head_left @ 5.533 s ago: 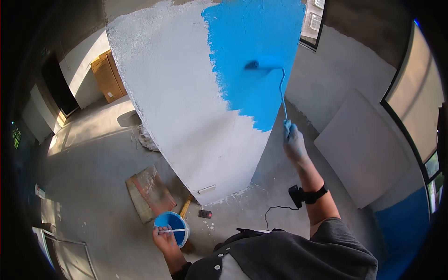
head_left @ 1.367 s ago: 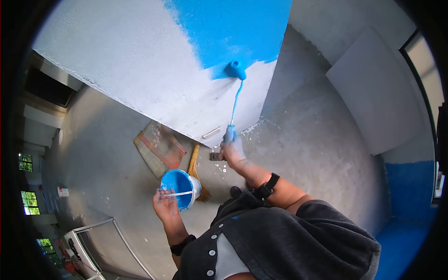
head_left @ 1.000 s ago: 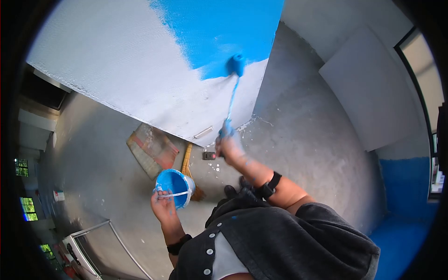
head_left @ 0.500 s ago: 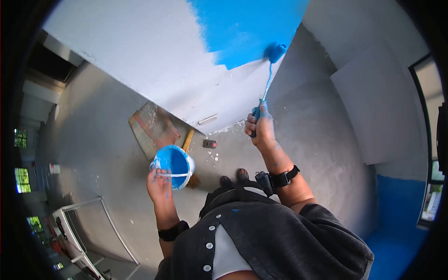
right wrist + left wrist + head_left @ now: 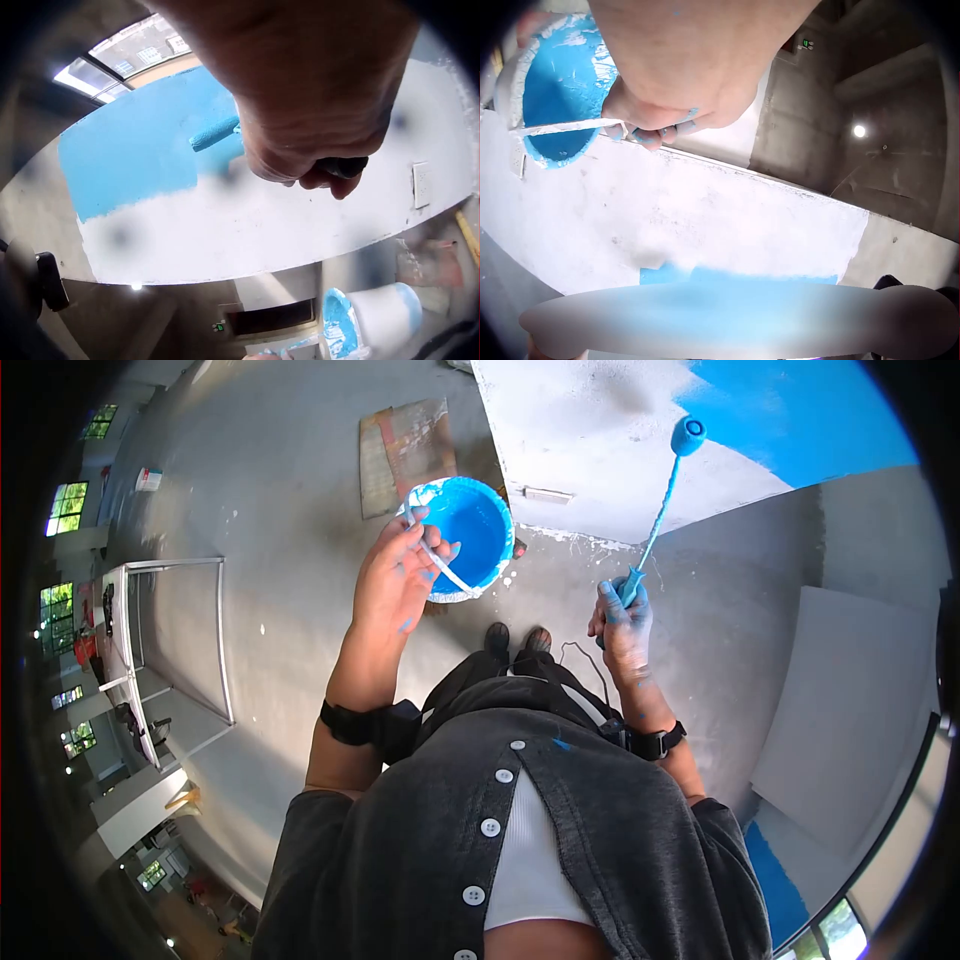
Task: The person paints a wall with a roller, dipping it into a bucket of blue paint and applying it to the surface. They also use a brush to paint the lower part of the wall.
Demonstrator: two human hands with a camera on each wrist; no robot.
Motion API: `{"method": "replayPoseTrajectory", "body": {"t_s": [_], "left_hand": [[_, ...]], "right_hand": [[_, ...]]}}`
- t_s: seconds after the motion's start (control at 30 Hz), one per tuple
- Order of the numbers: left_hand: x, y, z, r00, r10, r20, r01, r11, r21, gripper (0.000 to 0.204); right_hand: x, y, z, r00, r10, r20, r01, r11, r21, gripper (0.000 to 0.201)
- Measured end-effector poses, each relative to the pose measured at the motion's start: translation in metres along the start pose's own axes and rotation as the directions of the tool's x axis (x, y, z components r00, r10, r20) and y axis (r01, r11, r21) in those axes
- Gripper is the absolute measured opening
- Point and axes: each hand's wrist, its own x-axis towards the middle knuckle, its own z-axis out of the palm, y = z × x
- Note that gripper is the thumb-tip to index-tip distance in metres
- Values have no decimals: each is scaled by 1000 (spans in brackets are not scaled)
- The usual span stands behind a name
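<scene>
In the head view the left hand (image 5: pixel 395 575) grips the white handle (image 5: pixel 452 572) of a bucket (image 5: pixel 478 530) with blue paint inside. The left wrist view shows its fingers (image 5: pixel 649 135) curled round that handle. Paint-stained, the right hand (image 5: pixel 625 625) holds the grip of a paint roller (image 5: pixel 688 436), whose blue sleeve points up and away from the body. The right wrist view has the roller sleeve (image 5: pixel 215 133) in front of the part-blue wall (image 5: pixel 135 157); whether it touches the wall I cannot tell.
A stained board (image 5: pixel 420 445) lies on the floor beyond the bucket. A metal frame (image 5: pixel 175 650) stands at the left, and a large pale panel (image 5: pixel 835 710) leans at the right. An outlet plate (image 5: pixel 548 496) is low on the wall. Both feet (image 5: pixel 517 638) stand near the bucket.
The view has turned down and towards the bucket, which appears larger. The roller has moved off the blue area's lower edge, and the right hand is lower. Both hands keep their holds.
</scene>
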Motion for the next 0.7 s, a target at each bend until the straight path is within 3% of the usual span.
{"method": "replayPoseTrajectory", "body": {"t_s": [0.07,0.13,0.2,0.23,0.27,0.33,0.4,0.5,0.53,0.6,0.7], "left_hand": [[-2,1,4,1000,5,9,-5,1000,18,20],[-5,4,11,999,18,-51,-9,985,170,19],[-8,1,12,998,34,-49,-24,982,187,19],[-8,0,11,998,38,-44,-29,979,200,19],[-9,-1,12,998,43,-48,-33,979,203,19],[-11,-4,13,996,66,-61,-45,953,300,18],[-11,-6,12,996,62,-70,-35,941,337,19],[-7,-10,9,994,59,-93,-16,912,410,19],[-6,-10,6,991,63,-117,-3,891,454,19],[-3,-15,2,994,62,-94,-10,881,472,20],[-3,-13,-6,998,50,-31,-25,838,545,21]], "right_hand": [[-3,-4,-2,1000,14,2,-14,996,-88,18],[1,-6,-7,1000,10,16,-7,986,-167,19],[2,-5,-26,988,-146,51,144,754,-641,22],[-5,-26,-22,978,-180,103,193,611,-768,22],[-10,-39,-25,978,-178,109,196,613,-765,22],[-19,-56,-32,957,-177,231,277,312,-909,19],[-28,-71,-29,951,-198,238,288,283,-915,19],[-36,-95,-16,895,-153,419,425,5,-905,20],[-37,-102,-7,896,-157,416,420,-4,-907,20],[-33,-111,16,837,-2,548,541,-151,-827,17],[-29,-108,64,814,134,565,580,-240,-778,12]]}}
